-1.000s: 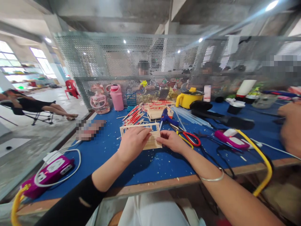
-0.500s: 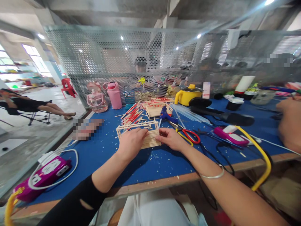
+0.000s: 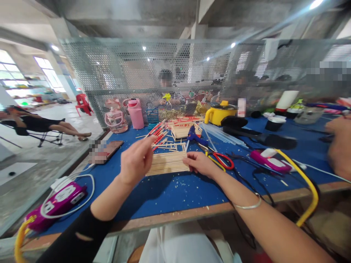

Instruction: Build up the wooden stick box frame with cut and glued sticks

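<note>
A small box-like frame of thin pale wooden sticks (image 3: 167, 163) stands on the blue table, its slatted side facing me. My right hand (image 3: 201, 163) pinches the right end of this frame between thumb and fingers. Beside its left end is my left hand (image 3: 136, 159), raised, fingers apart and slightly blurred; nothing shows in it. Behind the frame lie a blue glue gun (image 3: 196, 136), loose red-and-white sticks (image 3: 159, 132) and another stick-built piece (image 3: 181, 131). Scissors with red and yellow handles (image 3: 223, 160) lie right of my right hand.
Farther back stand a pink bottle (image 3: 135, 114), a clear pink jug (image 3: 116, 118) and a yellow pot (image 3: 221, 113). Clear glue sticks (image 3: 223, 133) lie right of centre. Purple power strips (image 3: 59, 204) with cables flank the work area. Another person's hand (image 3: 340, 146) is at far right.
My left hand has come off the frame's upper edge and moved left and up, uncovering the slatted side. The right hand keeps its hold. The view has shifted slightly.
</note>
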Motion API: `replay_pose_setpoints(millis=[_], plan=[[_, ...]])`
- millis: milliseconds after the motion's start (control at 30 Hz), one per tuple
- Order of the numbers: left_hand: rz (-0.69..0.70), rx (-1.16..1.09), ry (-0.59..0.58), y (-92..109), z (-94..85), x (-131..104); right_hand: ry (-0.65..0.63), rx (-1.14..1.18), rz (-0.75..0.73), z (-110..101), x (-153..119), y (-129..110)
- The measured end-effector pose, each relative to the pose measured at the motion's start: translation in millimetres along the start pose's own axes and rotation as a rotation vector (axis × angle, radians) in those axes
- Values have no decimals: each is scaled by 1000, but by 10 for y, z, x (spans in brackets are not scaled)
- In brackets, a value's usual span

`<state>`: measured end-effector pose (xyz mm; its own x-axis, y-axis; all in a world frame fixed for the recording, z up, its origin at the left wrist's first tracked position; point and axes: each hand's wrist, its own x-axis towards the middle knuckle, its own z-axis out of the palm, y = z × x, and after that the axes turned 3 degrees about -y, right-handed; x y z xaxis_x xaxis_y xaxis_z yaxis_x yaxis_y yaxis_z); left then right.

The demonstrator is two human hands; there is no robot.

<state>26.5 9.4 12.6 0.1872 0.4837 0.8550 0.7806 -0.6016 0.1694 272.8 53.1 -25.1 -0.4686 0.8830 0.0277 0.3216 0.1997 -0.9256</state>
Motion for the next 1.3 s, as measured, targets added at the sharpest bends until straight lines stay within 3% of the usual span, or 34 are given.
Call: replay_pose_setpoints(millis=[33, 100, 233, 333, 433, 633, 767, 933, 1067, 1167, 1300], plan=[[-79, -84, 57, -112, -51, 19, 1, 2, 14, 2, 2, 6], [-373, -266, 88, -351, -101, 44, 2, 8, 28, 5, 6, 11], [-617, -376, 63, -715, -15, -21, -2, 18, 43, 1, 13, 8], [-790, -476, 69, -805, 70, -125, 0, 24, 64, 2, 11, 13], [-908, -560, 48, -762, 90, -162, 9, 27, 94, 10, 15, 23], [-1050, -729, -69, -510, 120, -20, -73, 21, 194, -83, 180, -79], [-1043, -777, -108, -399, 197, -19, -124, 6, 229, -173, 356, -226], [-1068, -871, -71, -402, 148, -136, -63, 19, 192, -150, 378, -187], [-1164, -1054, -198, -364, 40, -173, -29, -21, 162, -132, 302, -97], [-1129, -995, -274, -305, 27, -176, -42, -56, 133, -135, 281, -84], [-1149, -884, -290, -270, 56, -204, -20, -64, 132, -112, 279, -64]])
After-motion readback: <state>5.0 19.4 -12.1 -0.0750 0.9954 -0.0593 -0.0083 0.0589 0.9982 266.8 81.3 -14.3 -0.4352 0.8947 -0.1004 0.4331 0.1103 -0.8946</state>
